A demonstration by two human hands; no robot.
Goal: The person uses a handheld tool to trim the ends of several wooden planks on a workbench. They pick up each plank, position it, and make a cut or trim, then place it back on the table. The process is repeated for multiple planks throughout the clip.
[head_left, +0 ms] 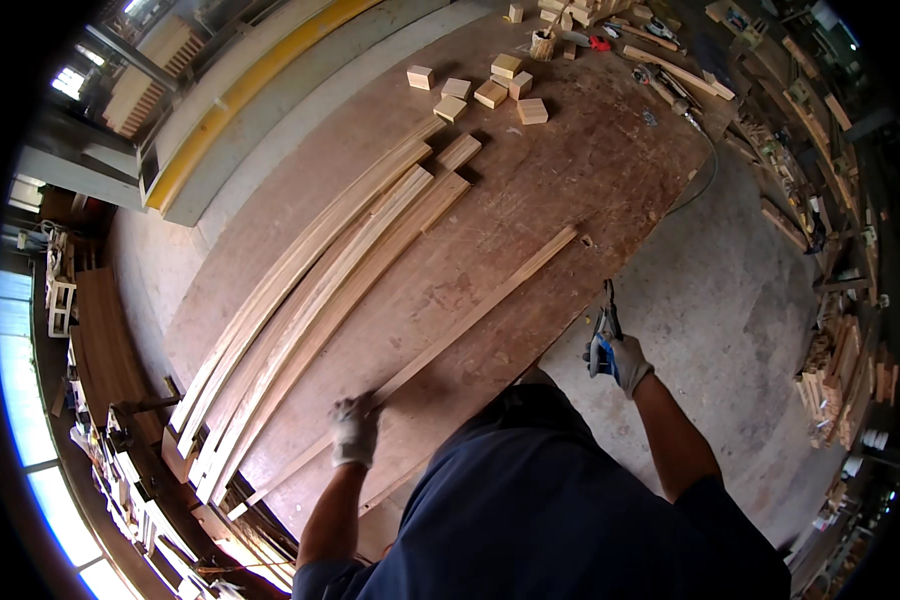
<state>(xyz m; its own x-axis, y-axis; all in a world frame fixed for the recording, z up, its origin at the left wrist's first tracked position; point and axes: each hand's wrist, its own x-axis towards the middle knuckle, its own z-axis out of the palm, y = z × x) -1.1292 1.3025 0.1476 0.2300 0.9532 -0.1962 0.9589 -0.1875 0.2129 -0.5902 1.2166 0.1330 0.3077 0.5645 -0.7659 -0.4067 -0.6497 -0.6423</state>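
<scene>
A long, narrow wooden strip (480, 311) lies slantwise across the brown worktable (560, 160). My left hand (354, 432), in a pale work glove with dark fingers, is closed on the strip toward its near end. Off the table's right edge, above the floor, my gloved right hand (627, 364) grips pliers (604, 335) with blue and black handles. Their dark, narrow end points away from me. The exact shape of the jaws is too small to make out. To the left of the strip, several long wooden boards (310, 300) lie side by side.
Small wood blocks (491, 94) sit at the table's far side. Beyond them are a wicker-like cup (542, 45) and a corded or hosed tool (665, 90). A yellow-edged machine bed (210, 125) runs along the far left. Scrap wood (830, 385) is piled at right.
</scene>
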